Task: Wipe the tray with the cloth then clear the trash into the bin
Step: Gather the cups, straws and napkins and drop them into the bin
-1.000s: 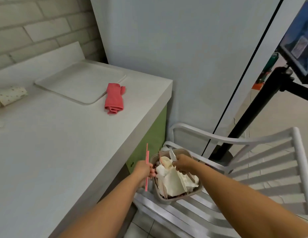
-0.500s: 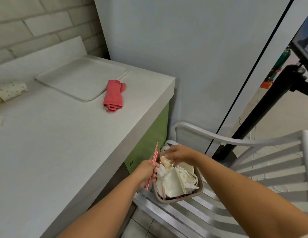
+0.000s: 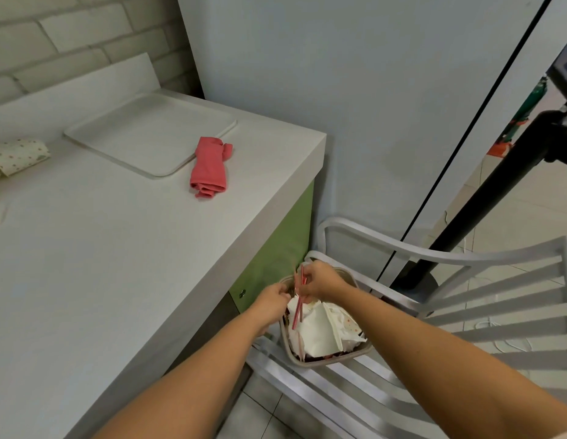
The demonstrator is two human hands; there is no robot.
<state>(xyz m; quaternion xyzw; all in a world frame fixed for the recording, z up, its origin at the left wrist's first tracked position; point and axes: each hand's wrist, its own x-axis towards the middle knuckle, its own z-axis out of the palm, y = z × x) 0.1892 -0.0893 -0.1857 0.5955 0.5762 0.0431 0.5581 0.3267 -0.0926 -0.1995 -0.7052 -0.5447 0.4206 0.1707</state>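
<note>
Now, thin red-striped straw (image 3: 298,301) in right hand (image 3: 321,280) above paper-stuffed bin (image 3: 326,363); grip of left hand (image 3: 271,301) unclear.

Surroundings of a wide white countertop (image 3: 117,264)

Behind the countertop's far edge rises a pale painted brick wall (image 3: 70,36), and at the far right corner of the countertop stands a tall, smooth grey-blue wall panel (image 3: 370,90). Under the countertop's right edge sits a green cabinet front (image 3: 275,248) with a small round metal fitting. Just right of the countertop is a white slatted plastic chair (image 3: 465,327) on a light tiled floor (image 3: 513,191). Beyond it, farther from the countertop, leans a thick black pole (image 3: 484,217).
</note>
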